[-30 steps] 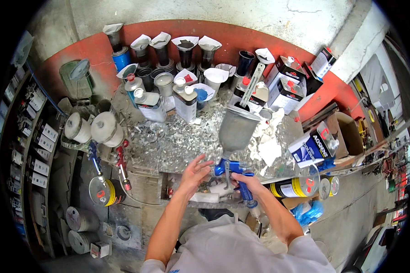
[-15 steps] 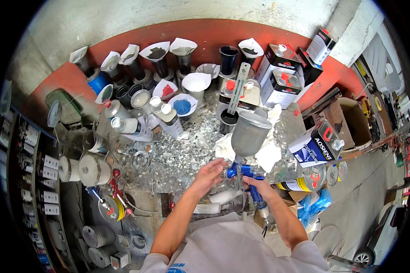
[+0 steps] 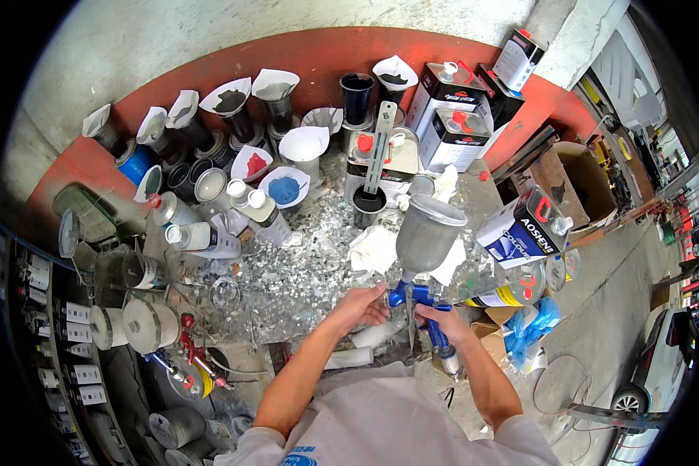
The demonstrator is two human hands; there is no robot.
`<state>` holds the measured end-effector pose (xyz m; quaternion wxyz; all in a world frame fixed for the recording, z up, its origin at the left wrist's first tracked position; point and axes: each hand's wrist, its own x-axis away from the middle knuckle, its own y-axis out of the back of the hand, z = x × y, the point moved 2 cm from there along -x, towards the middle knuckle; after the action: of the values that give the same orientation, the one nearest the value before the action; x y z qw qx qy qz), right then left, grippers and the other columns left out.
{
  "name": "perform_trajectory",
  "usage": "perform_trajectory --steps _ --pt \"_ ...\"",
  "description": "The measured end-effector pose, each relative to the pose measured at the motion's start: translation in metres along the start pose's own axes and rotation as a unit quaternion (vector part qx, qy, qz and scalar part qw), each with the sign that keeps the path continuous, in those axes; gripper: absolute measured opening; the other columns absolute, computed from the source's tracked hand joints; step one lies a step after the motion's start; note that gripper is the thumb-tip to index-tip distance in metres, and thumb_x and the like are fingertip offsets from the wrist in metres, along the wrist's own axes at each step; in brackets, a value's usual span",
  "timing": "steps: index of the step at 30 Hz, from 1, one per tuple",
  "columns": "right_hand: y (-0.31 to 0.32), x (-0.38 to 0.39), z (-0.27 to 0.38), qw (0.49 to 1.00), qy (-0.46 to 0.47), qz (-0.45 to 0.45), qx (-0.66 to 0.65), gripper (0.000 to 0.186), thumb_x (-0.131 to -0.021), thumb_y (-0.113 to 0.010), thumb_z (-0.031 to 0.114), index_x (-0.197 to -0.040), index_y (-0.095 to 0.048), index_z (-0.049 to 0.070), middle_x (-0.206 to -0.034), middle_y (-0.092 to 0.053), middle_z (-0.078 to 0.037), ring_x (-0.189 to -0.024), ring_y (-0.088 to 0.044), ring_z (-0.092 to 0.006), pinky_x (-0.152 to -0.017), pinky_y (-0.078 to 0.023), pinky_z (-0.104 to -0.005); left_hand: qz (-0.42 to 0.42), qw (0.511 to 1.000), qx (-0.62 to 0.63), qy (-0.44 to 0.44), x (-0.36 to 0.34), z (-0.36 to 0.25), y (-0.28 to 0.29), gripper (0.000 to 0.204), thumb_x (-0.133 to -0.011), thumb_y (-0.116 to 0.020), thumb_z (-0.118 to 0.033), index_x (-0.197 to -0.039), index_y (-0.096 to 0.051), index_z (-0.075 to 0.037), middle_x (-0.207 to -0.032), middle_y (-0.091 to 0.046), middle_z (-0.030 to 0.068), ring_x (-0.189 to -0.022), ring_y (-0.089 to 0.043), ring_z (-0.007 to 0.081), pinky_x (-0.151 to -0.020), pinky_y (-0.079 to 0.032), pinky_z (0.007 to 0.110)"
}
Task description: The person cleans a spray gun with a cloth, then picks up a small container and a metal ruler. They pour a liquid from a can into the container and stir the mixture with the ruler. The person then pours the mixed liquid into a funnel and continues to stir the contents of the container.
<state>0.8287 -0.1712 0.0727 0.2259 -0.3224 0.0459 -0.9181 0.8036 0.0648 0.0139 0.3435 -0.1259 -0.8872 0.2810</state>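
Note:
My right hand is wrapped around the handle of a blue spray gun, which I hold over the near edge of the bench. A grey paint cup with a lid stands on top of the gun, tilted a little to the right. My left hand is at the gun's front end, thumb and fingers closed around the nozzle, which they partly hide. Behind the cup, a dark mixing cup holds a metal measuring stick. White paper wipes lie under and beside the gun's cup.
Several dark cups with paper strainers line the red wall. White bottles stand at centre left, a blue-and-white metal can at the right bench edge. Red and blue spray guns hang at the left. A bench is speckled with paint.
My left hand has gone from spread fingers beside the nozzle to fingers closed on it. My right hand keeps its hold on the spray gun. The view has shifted slightly to the right.

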Motion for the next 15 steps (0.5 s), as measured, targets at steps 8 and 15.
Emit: perform_trajectory --steps 8,15 --pt "-0.001 0.008 0.001 1.000 -0.011 -0.011 -0.023 0.019 -0.090 -0.071 0.026 -0.093 -0.062 0.010 -0.077 -0.056 -0.002 -0.068 -0.054 -0.0118 -0.054 -0.046 -0.0264 0.006 0.997 0.065 -0.047 0.022 -0.009 -0.022 0.040 -0.098 -0.063 -0.026 -0.127 -0.058 0.000 -0.105 -0.070 0.0095 -0.089 -0.070 0.0185 -0.082 -0.059 0.030" --pt "-0.002 0.011 -0.004 0.994 -0.036 0.032 -0.099 0.021 -0.090 -0.071 0.024 -0.098 -0.061 0.008 -0.079 -0.056 -0.003 -0.068 -0.053 -0.0132 -0.054 -0.044 -0.0278 -0.006 0.993 -0.014 -0.121 0.020 0.005 -0.024 0.042 -0.092 -0.069 -0.010 -0.130 -0.058 0.003 -0.114 -0.067 0.0088 -0.100 -0.065 0.0143 -0.089 -0.053 0.028"
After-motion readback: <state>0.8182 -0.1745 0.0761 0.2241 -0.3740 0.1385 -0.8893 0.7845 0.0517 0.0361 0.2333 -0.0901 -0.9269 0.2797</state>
